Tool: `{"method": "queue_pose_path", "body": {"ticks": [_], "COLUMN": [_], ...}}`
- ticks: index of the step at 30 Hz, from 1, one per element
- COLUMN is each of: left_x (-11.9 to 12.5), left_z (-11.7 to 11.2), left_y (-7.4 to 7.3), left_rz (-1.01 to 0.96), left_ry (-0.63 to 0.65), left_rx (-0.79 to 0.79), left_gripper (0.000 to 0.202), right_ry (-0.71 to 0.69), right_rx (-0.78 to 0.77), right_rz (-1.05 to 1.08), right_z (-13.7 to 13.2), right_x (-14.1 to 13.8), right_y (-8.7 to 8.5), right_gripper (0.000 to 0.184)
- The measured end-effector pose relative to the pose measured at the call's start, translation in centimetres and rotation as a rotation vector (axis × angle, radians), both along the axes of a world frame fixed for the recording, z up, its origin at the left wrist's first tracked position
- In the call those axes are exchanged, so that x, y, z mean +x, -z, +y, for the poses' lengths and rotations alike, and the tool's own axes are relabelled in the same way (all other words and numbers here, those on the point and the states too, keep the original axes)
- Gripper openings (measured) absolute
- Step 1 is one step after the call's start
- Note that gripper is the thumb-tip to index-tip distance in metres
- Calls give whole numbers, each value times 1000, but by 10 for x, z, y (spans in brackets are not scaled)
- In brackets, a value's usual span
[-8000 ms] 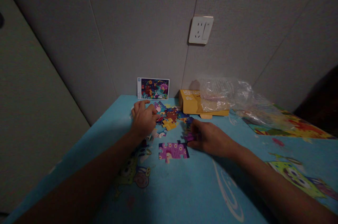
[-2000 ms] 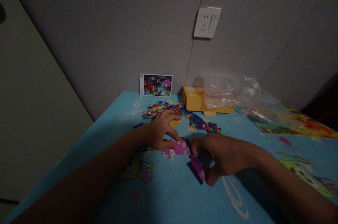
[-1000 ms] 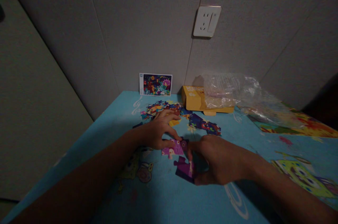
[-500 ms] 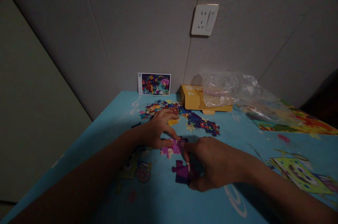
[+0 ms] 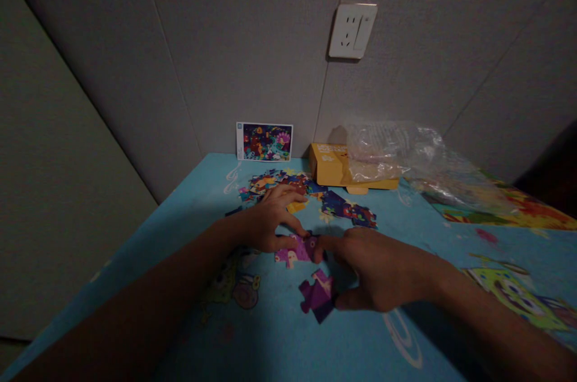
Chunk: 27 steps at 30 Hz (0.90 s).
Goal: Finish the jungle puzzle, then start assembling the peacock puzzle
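Joined pink and purple jigsaw pieces [image 5: 293, 254] lie flat on the table. My left hand [image 5: 270, 220] rests over their left and far edge, fingers spread, with fingertips touching them. The index finger of my right hand [image 5: 374, 268] presses on the right end of these pieces, and its thumb is stretched out apart. A separate purple jigsaw piece [image 5: 319, 296] lies turned at an angle, nearer to me, close by the right thumb tip. Whether the thumb touches it I cannot tell. Behind my left hand is a cluster of colourful jigsaw pieces [image 5: 265, 181], partly hidden.
A joined dark-blue strip of puzzle [image 5: 349, 209] lies right of the cluster. Against the wall lean a picture card [image 5: 265, 143] and, beside it, a yellow box [image 5: 329, 166] under a clear plastic bag [image 5: 392, 148]. A blue cartoon-print cloth [image 5: 270, 340] covers the table.
The separate purple piece has turned and come away from my right fingers. My right index finger has moved onto the joined pieces. My left hand stays in place.
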<state>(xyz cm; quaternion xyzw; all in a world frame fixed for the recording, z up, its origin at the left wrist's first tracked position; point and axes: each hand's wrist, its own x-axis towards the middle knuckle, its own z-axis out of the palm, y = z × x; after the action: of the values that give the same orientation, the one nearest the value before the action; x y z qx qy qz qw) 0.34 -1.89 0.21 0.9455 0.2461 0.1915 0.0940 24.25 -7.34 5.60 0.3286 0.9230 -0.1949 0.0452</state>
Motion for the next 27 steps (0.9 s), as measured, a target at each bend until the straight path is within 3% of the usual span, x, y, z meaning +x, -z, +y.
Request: {"method": "queue_pose_path", "body": {"ticks": [4, 8, 19, 23, 27], "left_x": [0, 0, 1, 1, 0], "left_z": [0, -1, 0, 0, 0], "left_y": [0, -1, 0, -1, 0], "left_rz": [3, 4, 8, 10, -9], "left_ry": [8, -1, 5, -1, 8], "left_rx": [-2, -9, 5, 9, 18], "left_gripper": [25, 25, 19, 18, 18], "right_ry": [-35, -42, -59, -62, 55], "right_rx": [-43, -77, -51, 37, 148], "right_rz": [22, 39, 128, 152, 86], "right_z": [2, 2, 3, 4, 1], "right_x": [-1, -2, -1, 1, -2], "right_y": [3, 4, 7, 9, 7], "right_gripper": [40, 43, 36, 32, 25]}}
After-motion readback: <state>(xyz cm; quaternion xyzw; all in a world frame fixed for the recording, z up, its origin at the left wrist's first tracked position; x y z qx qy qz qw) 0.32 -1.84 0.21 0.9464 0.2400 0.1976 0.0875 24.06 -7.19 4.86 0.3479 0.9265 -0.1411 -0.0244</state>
